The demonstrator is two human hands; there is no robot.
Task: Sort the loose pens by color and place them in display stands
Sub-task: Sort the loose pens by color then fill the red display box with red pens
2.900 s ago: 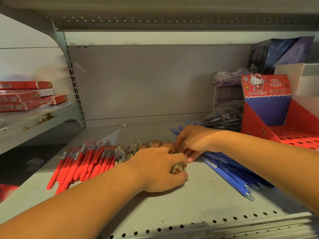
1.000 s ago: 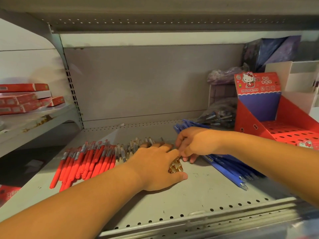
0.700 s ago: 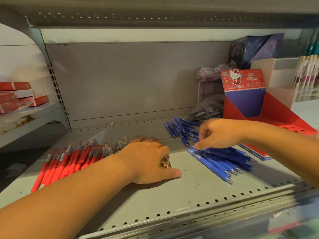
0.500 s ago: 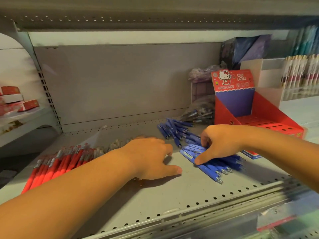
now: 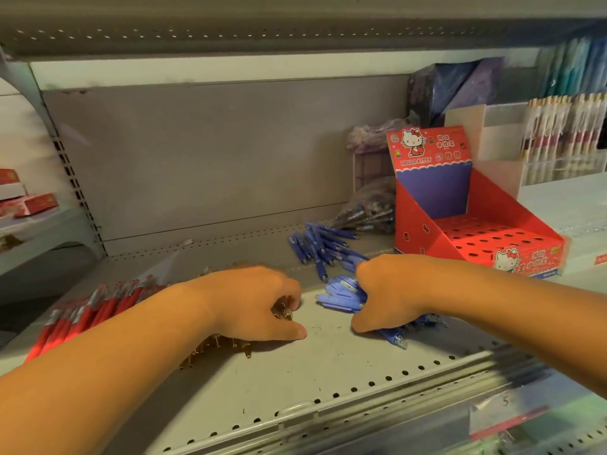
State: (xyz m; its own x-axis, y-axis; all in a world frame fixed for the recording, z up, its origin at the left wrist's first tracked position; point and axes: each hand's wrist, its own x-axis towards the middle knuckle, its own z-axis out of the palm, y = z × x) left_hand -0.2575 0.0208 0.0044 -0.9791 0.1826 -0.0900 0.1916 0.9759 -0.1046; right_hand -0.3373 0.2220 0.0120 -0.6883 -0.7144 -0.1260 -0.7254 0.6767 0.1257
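On the grey shelf [image 5: 295, 372], my left hand [image 5: 256, 303] lies palm down over a bunch of clear pens with gold tips [image 5: 213, 348], fingers curled around them. A row of red pens [image 5: 85, 313] lies left of it. My right hand [image 5: 391, 290] is closed around a bundle of blue pens [image 5: 341, 293], whose tips stick out to the lower right. More blue pens [image 5: 320, 246] lie loose behind it. A red Hello Kitty display stand [image 5: 476, 238] with a perforated tray stands at the right, with no pens in it.
A plastic bag of pens [image 5: 368, 208] and a purple bag sit behind the stand against the back panel. A white stand [image 5: 492, 139] and racks of packaged pens [image 5: 565, 126] are at the far right. Red boxes [image 5: 29, 205] lie on the left shelf.
My right hand left the middle pile, moved right onto the blue pens and closed around a bundle. My left hand stayed on the clear pens. The view turned to the right.
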